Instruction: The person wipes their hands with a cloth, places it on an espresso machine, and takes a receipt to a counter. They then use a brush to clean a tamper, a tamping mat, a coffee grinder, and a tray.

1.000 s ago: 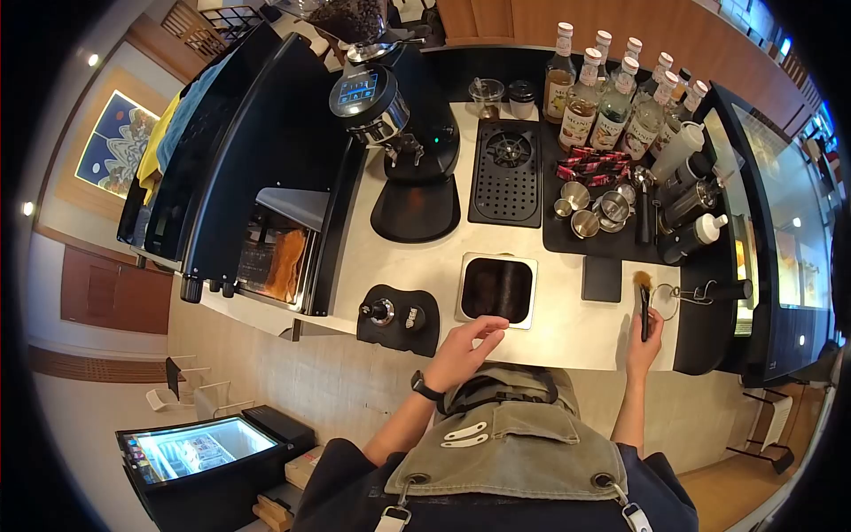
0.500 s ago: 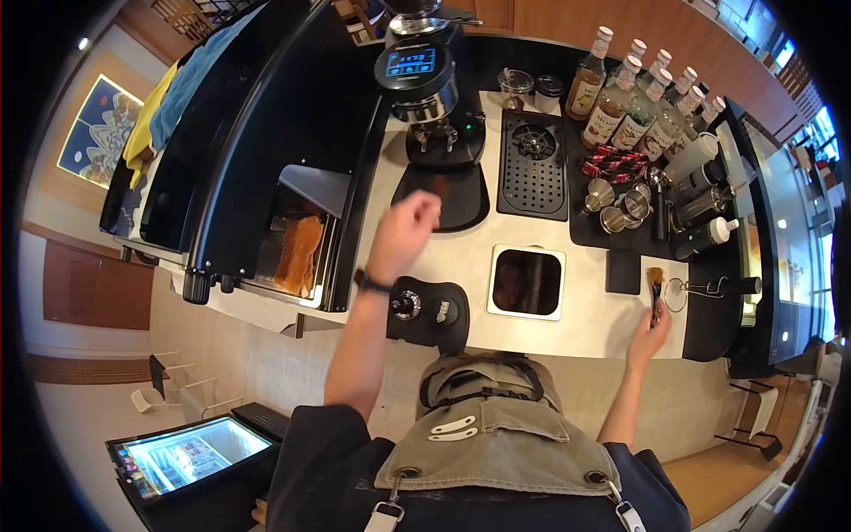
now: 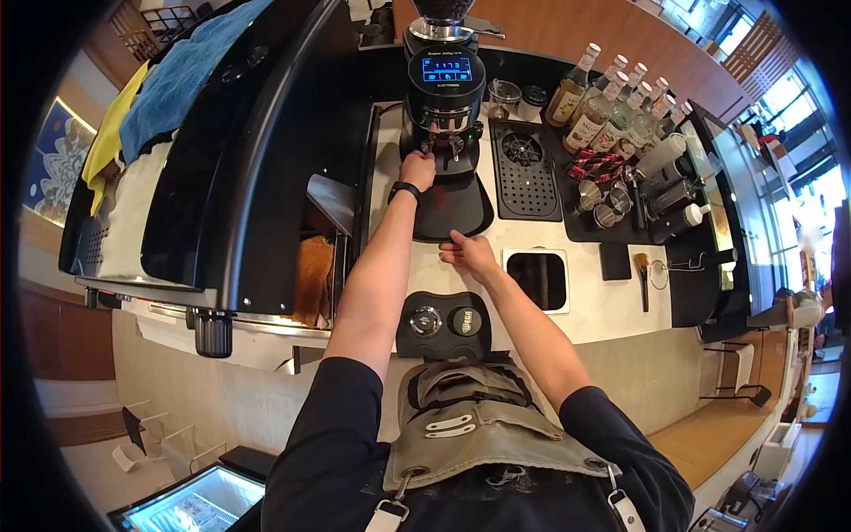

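Note:
My left hand [image 3: 417, 171], wearing a black wristband, is closed beside the lower front of the coffee grinder [image 3: 447, 80], just below its spout and fork. Whatever its fingers hold, if anything, is hidden. In front of the grinder lies a black tray [image 3: 456, 208]. My right hand [image 3: 471, 255] hovers at or just off the tray's near edge, thumb out and fingers loosely bent, with nothing seen in it. A brush [image 3: 643, 282] lies on the counter at the right. Nearer me, a tamper [image 3: 426, 321] and a round black tool [image 3: 465, 320] sit in a black holder.
An espresso machine [image 3: 257, 195] stands left, with a brown cloth [image 3: 313, 279] on its tray. Right of the grinder are a drip tray [image 3: 526, 173], a square bin opening [image 3: 536, 279], syrup bottles [image 3: 585, 120], metal cups [image 3: 607, 208] and a small black pad [image 3: 615, 262].
My right hand has let go of the brush, now on the counter, and moved left to the grinder tray. My left hand has reached forward to the grinder. The view has shifted.

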### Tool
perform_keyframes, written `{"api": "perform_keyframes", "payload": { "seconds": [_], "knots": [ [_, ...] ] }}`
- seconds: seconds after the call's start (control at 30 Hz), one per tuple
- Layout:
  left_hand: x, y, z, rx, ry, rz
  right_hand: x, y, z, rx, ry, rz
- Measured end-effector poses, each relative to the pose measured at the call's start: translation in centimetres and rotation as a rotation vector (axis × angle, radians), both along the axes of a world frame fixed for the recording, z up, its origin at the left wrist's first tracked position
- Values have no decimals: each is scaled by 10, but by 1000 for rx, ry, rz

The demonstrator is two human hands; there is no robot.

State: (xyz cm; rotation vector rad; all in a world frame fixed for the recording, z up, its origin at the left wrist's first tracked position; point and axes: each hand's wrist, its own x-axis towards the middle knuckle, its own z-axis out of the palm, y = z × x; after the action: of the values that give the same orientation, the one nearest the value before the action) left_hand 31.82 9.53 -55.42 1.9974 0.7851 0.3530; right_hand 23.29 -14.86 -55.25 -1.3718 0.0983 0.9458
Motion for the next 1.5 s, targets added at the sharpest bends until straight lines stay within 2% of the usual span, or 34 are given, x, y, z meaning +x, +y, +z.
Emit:
{"api": "perform_keyframes", "payload": {
  "seconds": [0.07,0.27,0.37,0.47,0.57,0.63,0.67,0.77,0.8,0.83,0.9,0.97,1.03,1.07,1.1,1.2,1.23,1.37,1.5],
  "knots": [
    [4,-2,-4,-14,-12,44,-2,5,-12,-18,-38,-36],
    [-14,-38,39,-89,-56,225,-13,6,-17,79,-36,-163],
    [-18,-43,50,-135,-51,252,-20,10,-1,46,-62,-230],
    [-8,-39,36,-122,-38,286,-18,7,-6,-52,-135,-224],
    [-7,-36,37,-181,-18,234,-22,-19,12,-116,-131,-143],
    [-10,-41,39,-127,-57,246,-25,-31,-6,-91,-182,-83],
    [-4,-38,27,-24,-54,254,-26,-31,-6,-54,-140,-131],
    [2,-26,13,-93,-53,213,-25,-37,-5,30,-90,-139],
    [8,-15,-3,-242,-61,161,-21,-40,-5,52,-91,-113],
    [-3,-16,12,-173,-13,94,-23,-46,2,35,-97,-93],
    [-36,-21,49,-36,89,-30,-31,-68,18,0,-107,-46],
    [-84,-49,99,248,35,-75,-37,-92,29,17,-71,-28],
    [-135,-80,137,93,-66,-78,-40,-116,31,23,-122,-47],
    [-161,-92,146,147,-89,-101,-44,-130,38,37,-134,-34],
    [-189,-111,152,203,-257,-75,-49,-143,56,52,-148,-17],
    [-273,-165,159,130,-310,-35,-64,-185,96,62,-196,58],
    [-299,-185,152,18,-292,-20,-71,-197,106,61,-213,89],
    [-396,-262,123,-698,-378,-80,-101,-243,135,32,-239,363],
    [-480,-354,137,-829,-403,202,-132,-275,124,4,-249,700]
  ]
}}
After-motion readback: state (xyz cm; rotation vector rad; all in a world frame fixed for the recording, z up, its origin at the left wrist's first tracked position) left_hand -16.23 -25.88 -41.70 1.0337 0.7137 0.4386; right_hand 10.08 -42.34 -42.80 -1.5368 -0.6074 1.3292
